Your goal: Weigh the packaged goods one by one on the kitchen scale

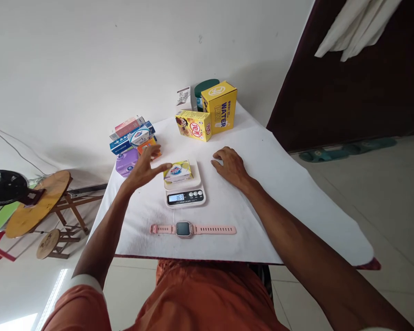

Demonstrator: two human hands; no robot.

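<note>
A white kitchen scale [197,177] with a lit display stands mid-table, and a yellow-and-white soap box [178,171] lies on its left part. My left hand [145,168] is just left of that box, fingers spread and thumb near the box's edge; it holds nothing that I can see. To the right of the scale, my right hand [230,166] rests over the cloth with its fingers apart and nothing in them. Nearer me lies a pink-strapped smartwatch [183,229], stretched out flat.
Behind my left hand are stacked small boxes [120,145] and a purple pack [126,162]. Yellow boxes [221,108], a white box [184,99] and a green-lidded container [207,85] stand by the wall. A fan [5,187] is at the left.
</note>
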